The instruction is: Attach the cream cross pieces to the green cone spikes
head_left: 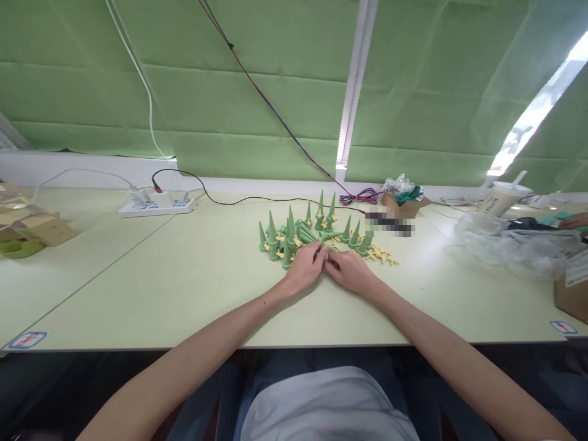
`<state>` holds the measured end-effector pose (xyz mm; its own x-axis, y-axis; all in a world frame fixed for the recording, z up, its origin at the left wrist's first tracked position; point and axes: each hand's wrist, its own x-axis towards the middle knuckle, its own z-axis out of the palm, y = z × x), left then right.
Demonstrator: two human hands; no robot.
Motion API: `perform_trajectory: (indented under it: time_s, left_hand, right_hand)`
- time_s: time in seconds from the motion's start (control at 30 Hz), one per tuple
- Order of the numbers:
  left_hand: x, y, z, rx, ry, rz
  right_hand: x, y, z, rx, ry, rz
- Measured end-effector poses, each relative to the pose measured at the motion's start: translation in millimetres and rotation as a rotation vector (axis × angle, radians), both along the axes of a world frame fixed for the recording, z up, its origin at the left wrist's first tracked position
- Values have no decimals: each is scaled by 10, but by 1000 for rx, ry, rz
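My left hand [305,267] is closed around a small green plastic cone [322,243], whose tip shows above the fingers. My right hand [351,271] meets it there, its fingers pinched together; whatever lies between them is hidden. Left of the hands, several upright green cones [272,236] stand close together, many with yellow pieces at their bases. Behind the fingers, more green cones [305,231] lie on their sides. Loose small yellow plastic pieces [381,253] are scattered just right of my right hand.
A white power strip [158,205] sits at the back left, with a black cable running behind the cones. Toward the back right are an open cardboard box [404,205], a cup with a straw [503,197] and clear plastic bags [509,248]. Another person's hand [574,222] shows at the right edge.
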<state>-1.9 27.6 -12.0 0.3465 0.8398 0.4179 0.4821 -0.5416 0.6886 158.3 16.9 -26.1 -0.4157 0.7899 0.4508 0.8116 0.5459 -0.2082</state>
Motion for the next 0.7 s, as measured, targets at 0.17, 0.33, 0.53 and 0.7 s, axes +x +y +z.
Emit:
perform_trajectory:
  time_s: [0.17, 0.33, 0.53, 0.7]
  left_hand:
    - [1, -9, 14, 15, 0, 18]
    - [-4, -20, 31, 38, 20, 7]
    - [-1, -58, 60, 31, 23, -60]
    - [5, -87, 83, 46, 2, -105]
  right_hand:
    - [32, 19, 16, -66, -81, -33]
    - [39, 13, 34, -79, -94, -34]
    - [46, 7, 30, -34, 85, -53]
    - [40, 0, 16, 24, 230, 3]
